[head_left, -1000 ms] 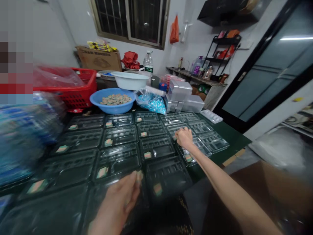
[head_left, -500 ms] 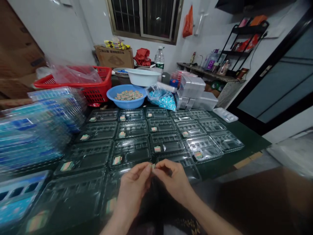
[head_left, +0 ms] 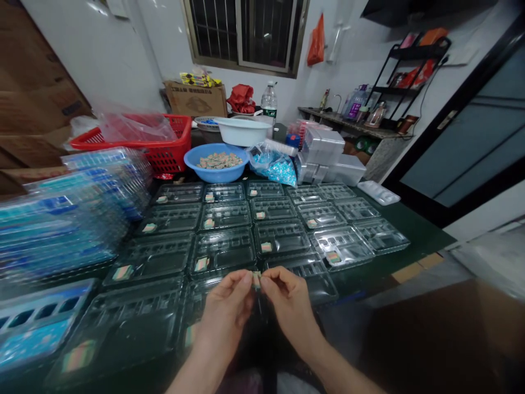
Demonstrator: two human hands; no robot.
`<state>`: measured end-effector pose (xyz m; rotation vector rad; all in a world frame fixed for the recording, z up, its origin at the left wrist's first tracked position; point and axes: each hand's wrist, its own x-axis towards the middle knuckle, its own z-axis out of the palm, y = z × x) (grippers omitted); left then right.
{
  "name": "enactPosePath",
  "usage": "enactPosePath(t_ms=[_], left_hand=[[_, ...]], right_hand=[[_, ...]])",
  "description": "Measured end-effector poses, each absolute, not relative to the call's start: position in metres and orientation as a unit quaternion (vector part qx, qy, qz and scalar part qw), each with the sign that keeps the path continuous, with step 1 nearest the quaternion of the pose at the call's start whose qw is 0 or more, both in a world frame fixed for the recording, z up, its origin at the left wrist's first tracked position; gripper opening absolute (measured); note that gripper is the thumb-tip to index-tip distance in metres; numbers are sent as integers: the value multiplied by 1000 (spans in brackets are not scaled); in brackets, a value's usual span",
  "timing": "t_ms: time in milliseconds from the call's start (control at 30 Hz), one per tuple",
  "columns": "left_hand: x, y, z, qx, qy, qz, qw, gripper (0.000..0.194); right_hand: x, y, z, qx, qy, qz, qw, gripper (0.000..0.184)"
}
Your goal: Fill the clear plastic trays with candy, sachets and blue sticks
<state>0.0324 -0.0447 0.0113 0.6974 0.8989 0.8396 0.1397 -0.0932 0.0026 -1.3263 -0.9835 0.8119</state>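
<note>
My left hand (head_left: 227,311) and my right hand (head_left: 288,301) meet above the near edge of the table, fingers pinched together on one small striped eraser-like block (head_left: 256,279). Under and beyond them lie several clear plastic blister trays (head_left: 223,250) in rows on the dark green table (head_left: 414,241), most with one small striped block (head_left: 266,247) in a corner pocket. A blue bowl (head_left: 216,162) full of such blocks stands behind the trays.
A stack of blue-printed packaged trays (head_left: 69,219) fills the left. Behind are a red basket (head_left: 164,148), a white basin (head_left: 241,130), a bag of blue items (head_left: 274,166), silver boxes (head_left: 326,156), a water bottle (head_left: 268,101) and a cardboard box (head_left: 197,98).
One second ago my right hand reached out to a far right tray; it has come back to meet my left hand, and both now pinch one small block. The view shifted slightly.
</note>
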Motion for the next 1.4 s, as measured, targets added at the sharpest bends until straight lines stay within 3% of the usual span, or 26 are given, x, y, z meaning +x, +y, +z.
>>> enactPosePath(t_ms=[267, 433, 567, 733, 1033, 1167, 1300, 1400], left_hand=[[35, -46, 6, 326, 400, 404, 755, 12], [33, -37, 10, 150, 367, 413, 820, 11], [30, -30, 9, 87, 344, 406, 842, 16], [32, -32, 8, 114, 354, 366, 853, 19], [33, -42, 20, 203, 403, 347, 822, 40], [31, -44, 20, 205, 416, 345, 816, 44], [31, -45, 18, 213, 387, 345, 828, 48], [31, -43, 19, 191, 371, 342, 842, 45]], right_hand=[[138, -91, 3, -591, -441, 338, 584, 11], [156, -93, 5, -566, -416, 391, 595, 12], [166, -101, 14, -570, -474, 400, 539, 11], [161, -104, 29, -583, -588, 340, 446, 10], [147, -92, 24, -633, -670, 211, 327, 13], [141, -93, 18, -653, -669, 170, 312, 12], [137, -94, 13, -651, -672, 150, 320, 29], [136, -95, 7, -644, -678, 127, 329, 27]])
